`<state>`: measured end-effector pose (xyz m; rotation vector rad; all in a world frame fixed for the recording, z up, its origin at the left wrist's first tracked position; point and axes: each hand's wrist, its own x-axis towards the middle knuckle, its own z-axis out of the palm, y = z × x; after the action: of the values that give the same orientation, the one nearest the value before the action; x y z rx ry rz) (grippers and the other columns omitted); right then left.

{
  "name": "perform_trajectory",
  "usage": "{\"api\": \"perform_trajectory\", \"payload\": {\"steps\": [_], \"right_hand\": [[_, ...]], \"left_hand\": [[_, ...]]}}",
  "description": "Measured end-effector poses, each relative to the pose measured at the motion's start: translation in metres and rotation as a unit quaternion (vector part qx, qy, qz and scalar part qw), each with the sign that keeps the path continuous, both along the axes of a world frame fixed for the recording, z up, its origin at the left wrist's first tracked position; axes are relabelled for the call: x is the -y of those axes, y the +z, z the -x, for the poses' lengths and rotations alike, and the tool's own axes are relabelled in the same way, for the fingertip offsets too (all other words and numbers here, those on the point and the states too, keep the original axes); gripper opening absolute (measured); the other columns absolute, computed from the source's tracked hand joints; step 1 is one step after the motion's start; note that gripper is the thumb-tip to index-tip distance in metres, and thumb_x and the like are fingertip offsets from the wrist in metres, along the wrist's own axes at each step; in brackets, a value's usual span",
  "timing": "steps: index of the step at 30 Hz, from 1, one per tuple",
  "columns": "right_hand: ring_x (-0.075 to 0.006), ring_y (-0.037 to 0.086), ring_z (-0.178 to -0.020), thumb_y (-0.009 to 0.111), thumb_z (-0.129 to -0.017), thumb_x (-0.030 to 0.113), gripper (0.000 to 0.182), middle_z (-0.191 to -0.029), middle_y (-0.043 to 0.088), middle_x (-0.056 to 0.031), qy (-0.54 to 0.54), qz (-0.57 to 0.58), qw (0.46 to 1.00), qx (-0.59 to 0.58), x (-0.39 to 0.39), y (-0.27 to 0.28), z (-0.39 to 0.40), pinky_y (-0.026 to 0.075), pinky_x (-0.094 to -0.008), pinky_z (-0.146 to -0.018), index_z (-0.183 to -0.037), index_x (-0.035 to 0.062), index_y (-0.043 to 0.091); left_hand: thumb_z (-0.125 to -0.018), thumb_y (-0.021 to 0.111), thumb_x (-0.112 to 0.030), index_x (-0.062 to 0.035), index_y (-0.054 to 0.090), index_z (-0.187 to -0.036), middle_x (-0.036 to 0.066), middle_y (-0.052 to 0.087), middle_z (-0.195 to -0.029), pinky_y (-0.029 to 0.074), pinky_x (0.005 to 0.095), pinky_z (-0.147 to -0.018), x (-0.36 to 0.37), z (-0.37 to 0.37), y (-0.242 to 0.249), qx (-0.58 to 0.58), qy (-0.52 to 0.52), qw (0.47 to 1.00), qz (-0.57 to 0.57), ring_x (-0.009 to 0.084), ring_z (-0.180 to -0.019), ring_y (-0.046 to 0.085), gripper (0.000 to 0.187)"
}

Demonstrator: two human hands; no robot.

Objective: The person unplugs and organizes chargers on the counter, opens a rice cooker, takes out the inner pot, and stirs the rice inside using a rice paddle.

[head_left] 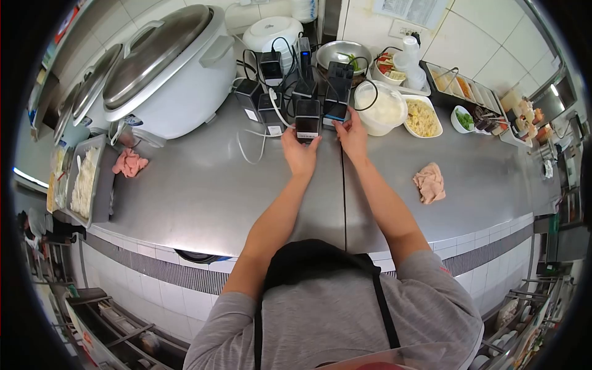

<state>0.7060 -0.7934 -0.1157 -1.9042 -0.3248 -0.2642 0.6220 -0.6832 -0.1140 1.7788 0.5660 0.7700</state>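
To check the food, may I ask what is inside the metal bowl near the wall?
Some green pieces, perhaps vegetables, show inside the metal bowl. A black device in front covers part of the bowl, so whatever lies behind it there cannot be seen.

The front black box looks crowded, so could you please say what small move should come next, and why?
Perhaps the left hand should ease the white cable aside before shifting the front black box, since the cable runs close beside it.
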Motion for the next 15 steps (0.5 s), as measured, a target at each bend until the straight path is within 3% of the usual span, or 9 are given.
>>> {"api": "perform_trajectory", "payload": {"steps": [4,6,8,10,12,14,15], "right_hand": [[-0.0179,0.053,-0.053,0.067,-0.073,0.012,0.053,-0.061,0.055,-0.0071,-0.004,0.001,1.0,0.028,-0.004,-0.005,-0.003,0.043,-0.0297,-0.054,-0.12,0.0023,0.045],[-0.0159,0.051,-0.052,0.065,-0.075,0.01,0.049,-0.064,0.055,-0.006,-0.004,-0.071,0.997,0.03,-0.004,-0.011,0.007,0.042,-0.0287,-0.053,-0.119,0.0028,0.046],[-0.0122,0.047,-0.051,0.063,-0.076,0.01,0.042,-0.067,0.055,-0.0045,0.035,-0.037,0.999,0.01,0.012,-0.014,0.035,0.041,-0.0262,-0.051,-0.115,0.0024,0.048],[-0.0101,0.044,-0.05,0.062,-0.078,0.01,0.033,-0.067,0.055,-0.0032,0.09,-0.029,0.995,-0.009,0.027,-0.017,0.066,0.039,-0.0245,-0.049,-0.108,0.0013,0.053],[-0.009,0.045,-0.051,0.062,-0.078,0.01,0.029,-0.067,0.055,-0.0032,0.104,-0.049,0.992,-0.056,0.03,-0.018,0.085,0.039,-0.0239,-0.049,-0.105,0.0014,0.055],[-0.008,0.046,-0.052,0.061,-0.078,0.01,0.025,-0.067,0.055,-0.0032,0.121,-0.063,0.985,-0.11,0.028,-0.011,0.103,0.039,-0.0233,-0.048,-0.101,0.0016,0.057],[-0.0086,0.048,-0.052,0.062,-0.078,0.009,0.023,-0.068,0.056,-0.0039,0.119,-0.039,0.988,-0.087,0.023,-0.001,0.109,0.04,-0.0233,-0.048,-0.1,0.002,0.058]], "left_hand": [[-0.06,0.079,-0.013,-0.0013,0.037,-0.119,0.012,0.05,-0.107,0.049,0.0289,-0.069,0.0,-0.003,-0.01,0.011,0.015,1.0,-0.019,0.0222,-0.095,0.054,0.073],[-0.064,0.076,-0.012,-0.0027,0.033,-0.125,0.012,0.049,-0.109,0.048,0.0283,-0.069,-0.003,0.012,-0.017,0.055,-0.043,0.997,-0.046,0.0224,-0.098,0.053,0.075],[-0.069,0.068,-0.003,-0.0011,0.04,-0.121,0.013,0.053,-0.105,0.047,0.0274,-0.071,-0.008,0.058,-0.009,0.039,-0.077,0.996,0.035,0.0176,-0.089,0.054,0.059],[-0.077,0.06,-0.006,-0.0015,0.045,-0.116,0.007,0.057,-0.09,0.042,0.0207,-0.061,-0.039,0.105,-0.013,0.012,-0.126,0.977,0.171,0.0085,-0.071,0.05,0.042],[-0.083,0.052,-0.007,-0.0025,0.049,-0.111,0.0,0.054,-0.074,0.032,0.0162,-0.051,-0.084,0.114,-0.023,0.219,-0.052,0.973,0.056,0.0021,-0.057,0.04,0.029],[-0.083,0.05,-0.007,-0.0023,0.051,-0.108,-0.004,0.046,-0.068,0.026,0.0169,-0.047,-0.107,0.104,0.039,0.253,0.039,0.958,0.132,0.001,-0.054,0.035,0.026],[-0.082,0.051,-0.007,-0.0029,0.051,-0.109,-0.005,0.042,-0.066,0.026,0.0178,-0.046,-0.128,0.094,0.045,0.249,0.027,0.953,0.173,0.0011,-0.053,0.034,0.027]]}}
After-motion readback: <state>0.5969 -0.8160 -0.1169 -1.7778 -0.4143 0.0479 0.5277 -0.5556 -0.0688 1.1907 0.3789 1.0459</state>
